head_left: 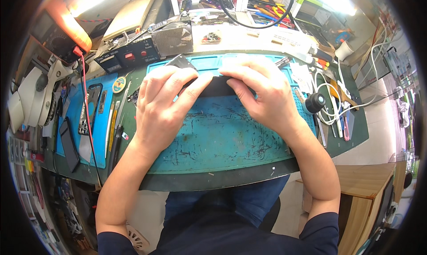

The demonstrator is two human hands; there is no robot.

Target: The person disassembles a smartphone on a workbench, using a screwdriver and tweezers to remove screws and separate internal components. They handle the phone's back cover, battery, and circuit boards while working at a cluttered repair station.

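Above the far half of the blue work mat (213, 135), both hands grip a flat black phone-like slab (216, 87) by its two ends. My left hand (162, 95) is closed on its left end, thumb and fingertips along the upper edge. At the other end my right hand (262, 88) pinches it between thumb and forefinger. Much of the slab is covered by my fingers, so its exact kind is unclear. Just beyond my left fingers lies another dark flat piece (181, 62), partly hidden.
On the left, a smaller blue mat (95, 121) bears a phone frame (90, 108) and a dark phone (69, 144). A red cable (85, 99) crosses it. A black box with red switches (129, 56) stands behind. To the right are a black cylindrical loupe (315, 102), white cables (327, 117) and tools.
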